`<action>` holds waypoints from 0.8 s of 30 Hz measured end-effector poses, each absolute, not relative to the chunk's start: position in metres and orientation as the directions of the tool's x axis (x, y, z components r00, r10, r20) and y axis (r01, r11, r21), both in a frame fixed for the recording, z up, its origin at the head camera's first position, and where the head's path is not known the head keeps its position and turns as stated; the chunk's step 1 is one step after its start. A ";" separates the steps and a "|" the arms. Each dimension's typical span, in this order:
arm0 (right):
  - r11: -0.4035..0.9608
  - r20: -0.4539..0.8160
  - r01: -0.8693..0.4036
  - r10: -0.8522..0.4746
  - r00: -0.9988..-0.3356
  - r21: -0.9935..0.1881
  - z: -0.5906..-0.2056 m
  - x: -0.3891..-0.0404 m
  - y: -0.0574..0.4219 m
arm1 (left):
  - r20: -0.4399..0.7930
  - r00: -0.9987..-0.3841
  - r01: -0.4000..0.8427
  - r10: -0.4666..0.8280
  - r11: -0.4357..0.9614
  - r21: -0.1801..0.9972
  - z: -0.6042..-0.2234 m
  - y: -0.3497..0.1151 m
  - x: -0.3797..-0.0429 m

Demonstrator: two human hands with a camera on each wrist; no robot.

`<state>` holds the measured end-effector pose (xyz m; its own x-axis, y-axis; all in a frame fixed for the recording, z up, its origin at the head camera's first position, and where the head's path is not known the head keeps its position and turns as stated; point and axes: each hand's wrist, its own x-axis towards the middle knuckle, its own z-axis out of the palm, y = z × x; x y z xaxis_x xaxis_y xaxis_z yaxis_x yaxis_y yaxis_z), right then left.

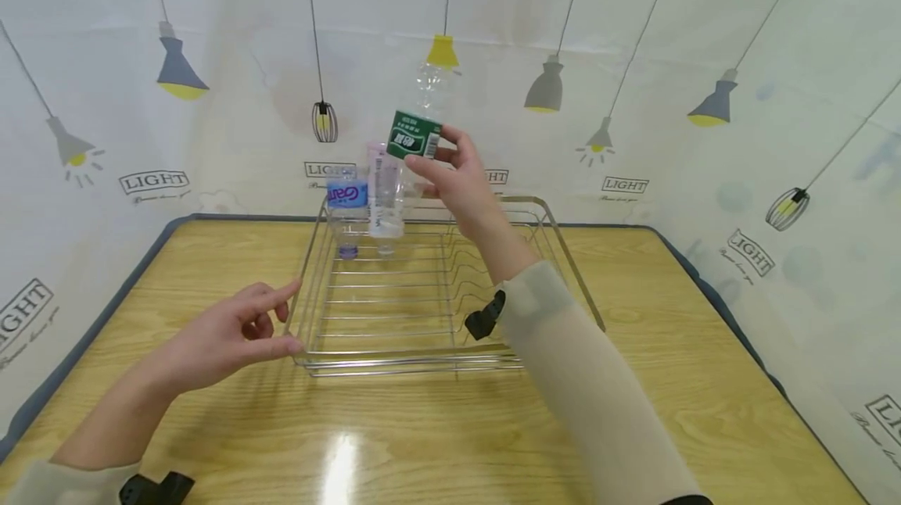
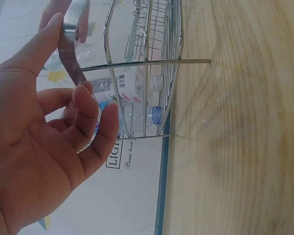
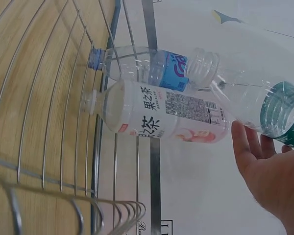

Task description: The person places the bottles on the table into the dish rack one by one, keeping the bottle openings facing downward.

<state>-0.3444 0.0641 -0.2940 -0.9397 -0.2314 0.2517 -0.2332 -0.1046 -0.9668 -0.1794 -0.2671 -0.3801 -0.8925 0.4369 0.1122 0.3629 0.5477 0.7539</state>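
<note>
My right hand (image 1: 457, 177) grips a clear plastic bottle (image 3: 242, 93) round its green label (image 1: 414, 135), above the back of a wire dish rack (image 1: 383, 352). Held at a tilt, this bottle points its neck downward. Two more bottles stand neck-down at the rack's back left: one with a blue label (image 1: 347, 194) and a blue cap (image 3: 94, 58), and a fruit-tea bottle (image 3: 161, 112) with a white and pink label. My left hand (image 1: 218, 333) is at the rack's left front corner, thumb and index finger spread at the rim (image 2: 68, 41), other fingers loosely curled.
The rack stands on a wood-grain table (image 1: 394, 435), with wavy wire dividers (image 1: 472, 278) along its right part. Behind the table hangs a pale backdrop (image 1: 633, 12) printed with lamps. Both wrists wear black camera mounts (image 1: 486, 316).
</note>
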 end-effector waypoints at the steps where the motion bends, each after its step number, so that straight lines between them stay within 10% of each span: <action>1: -0.114 0.252 -0.231 -0.225 -0.941 -0.966 -0.296 -0.346 0.062 | 0.108 -0.895 0.356 0.433 0.549 0.756 -0.380 -0.267 -0.179; 24: -0.019 0.113 -0.112 -0.119 -0.986 -0.994 -0.340 -0.374 0.066 | 0.064 -0.907 0.325 0.417 0.593 0.737 -0.378 -0.266 -0.178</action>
